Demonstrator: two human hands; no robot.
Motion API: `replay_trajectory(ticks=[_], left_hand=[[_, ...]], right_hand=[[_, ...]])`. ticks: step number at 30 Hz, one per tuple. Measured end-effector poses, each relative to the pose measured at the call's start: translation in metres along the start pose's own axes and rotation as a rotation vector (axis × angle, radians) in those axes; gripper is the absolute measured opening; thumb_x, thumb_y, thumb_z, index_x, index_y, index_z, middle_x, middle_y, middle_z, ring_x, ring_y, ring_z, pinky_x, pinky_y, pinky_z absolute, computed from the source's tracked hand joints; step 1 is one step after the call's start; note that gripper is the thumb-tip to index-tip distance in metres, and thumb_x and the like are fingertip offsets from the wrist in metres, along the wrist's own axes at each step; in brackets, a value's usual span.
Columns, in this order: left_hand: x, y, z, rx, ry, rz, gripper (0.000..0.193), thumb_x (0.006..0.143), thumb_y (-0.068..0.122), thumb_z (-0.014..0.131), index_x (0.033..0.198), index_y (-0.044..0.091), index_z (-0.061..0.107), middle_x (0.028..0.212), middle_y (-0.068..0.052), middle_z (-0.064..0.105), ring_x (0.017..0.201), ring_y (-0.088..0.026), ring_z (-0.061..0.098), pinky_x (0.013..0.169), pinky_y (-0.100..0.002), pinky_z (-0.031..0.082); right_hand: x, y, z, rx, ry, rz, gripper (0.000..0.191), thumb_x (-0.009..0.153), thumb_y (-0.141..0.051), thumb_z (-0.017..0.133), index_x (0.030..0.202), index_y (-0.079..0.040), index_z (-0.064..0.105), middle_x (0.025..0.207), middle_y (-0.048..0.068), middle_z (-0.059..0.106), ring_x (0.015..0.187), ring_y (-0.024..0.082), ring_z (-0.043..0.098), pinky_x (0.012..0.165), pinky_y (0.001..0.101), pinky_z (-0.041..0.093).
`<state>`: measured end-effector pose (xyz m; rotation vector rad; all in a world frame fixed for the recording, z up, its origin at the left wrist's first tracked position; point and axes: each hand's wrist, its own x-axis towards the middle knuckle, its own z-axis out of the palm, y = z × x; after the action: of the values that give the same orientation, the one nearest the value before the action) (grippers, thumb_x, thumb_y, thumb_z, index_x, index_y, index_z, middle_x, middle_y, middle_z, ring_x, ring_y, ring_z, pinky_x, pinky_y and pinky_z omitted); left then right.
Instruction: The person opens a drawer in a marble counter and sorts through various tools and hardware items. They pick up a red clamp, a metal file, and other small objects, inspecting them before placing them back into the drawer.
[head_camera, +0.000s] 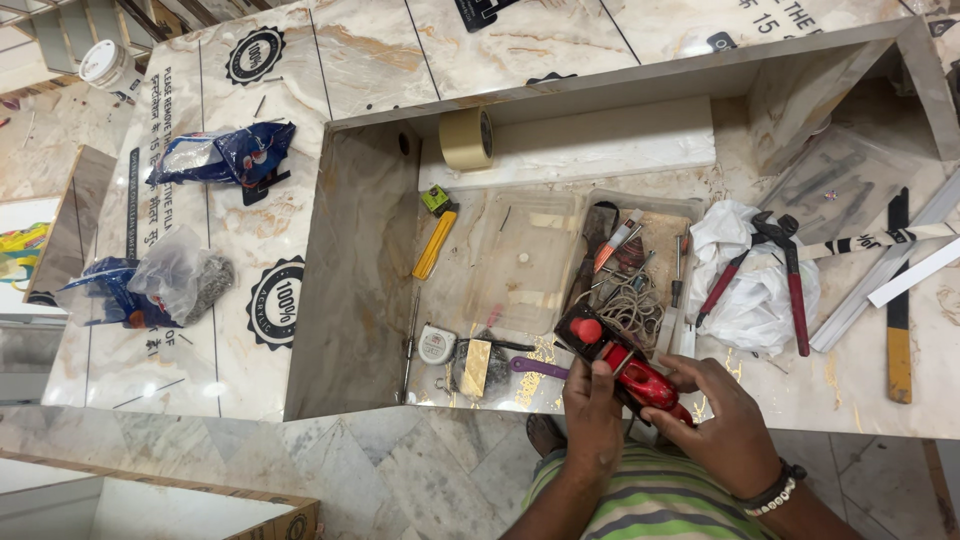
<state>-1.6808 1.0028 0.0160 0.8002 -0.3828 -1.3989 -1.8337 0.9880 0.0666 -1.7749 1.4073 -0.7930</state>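
Both hands on a red & black handheld tool (618, 362), held low centre, just above the near edge of the open marble-faced box (350, 270). Left hand (592, 420) wraps the tool from below, thumb pressed on top of the red body, fingers curled shut round it. Right hand (722, 420) cups the tool's right end, fingers bent & pinching the red part; beaded bracelet (775, 492) at the wrist.

Inside the box, just beyond the tool: clear plastic tray (525, 262) w/ coil of string (628, 310) & small bits beside it, tape measure (436, 344), yellow utility knife (435, 243), roll of masking tape (467, 138) at the back. To the right, red-handled pliers (770, 268) lie on a white plastic bag (745, 290). Blue bags (222, 152) sit well apart on the left slab.
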Motion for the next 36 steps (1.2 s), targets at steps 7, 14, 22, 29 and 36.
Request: replay_trajectory(ticks=[7,14,22,29,36], left_hand=[[-0.005,0.005,-0.007,0.002,-0.111,-0.067,0.082,0.078,0.041,0.090,0.140,0.004,0.053,0.120,-0.006,0.062,0.107,-0.016,0.065,0.094,-0.032,0.057],[-0.004,0.020,0.008,-0.017,-0.102,0.004,0.072,0.074,0.026,0.096,0.125,0.004,0.049,0.119,-0.010,0.063,0.111,-0.019,0.064,0.100,-0.035,0.057],[-0.011,0.020,0.013,0.155,-0.102,0.171,0.074,0.075,0.005,0.092,0.129,0.003,0.042,0.117,-0.013,0.061,0.113,-0.022,0.064,0.102,-0.038,0.058],[-0.013,0.019,0.013,0.089,-0.117,0.159,0.072,0.079,0.000,0.089,0.129,0.003,0.038,0.119,-0.012,0.059,0.114,-0.020,0.063,0.105,-0.038,0.057],[-0.005,0.029,0.013,0.052,-0.054,0.202,0.067,0.078,0.016,0.092,0.126,0.000,0.048,0.113,-0.013,0.065,0.104,-0.023,0.066,0.097,-0.039,0.058]], right_hand=[[0.000,-0.004,0.000,0.055,-0.067,-0.060,0.059,0.072,-0.032,0.086,0.122,-0.009,0.068,0.111,0.010,0.072,0.102,0.024,0.072,0.087,0.0354,0.056],[-0.005,-0.010,0.014,0.135,-0.117,0.065,0.073,0.074,-0.031,0.084,0.137,-0.010,0.053,0.126,0.014,0.064,0.114,0.027,0.069,0.091,0.0377,0.056],[-0.008,-0.001,0.020,0.162,-0.137,0.069,0.072,0.078,-0.016,0.076,0.142,-0.011,0.046,0.135,0.013,0.061,0.118,0.028,0.068,0.086,0.0355,0.061],[-0.011,0.004,0.028,0.134,-0.096,0.054,0.071,0.079,-0.014,0.075,0.143,-0.011,0.047,0.139,0.014,0.060,0.120,0.028,0.067,0.089,0.0354,0.060],[0.004,0.013,0.005,0.231,-0.299,0.047,0.065,0.081,-0.023,0.078,0.140,-0.010,0.055,0.136,0.012,0.067,0.122,0.026,0.067,0.099,0.0367,0.052]])
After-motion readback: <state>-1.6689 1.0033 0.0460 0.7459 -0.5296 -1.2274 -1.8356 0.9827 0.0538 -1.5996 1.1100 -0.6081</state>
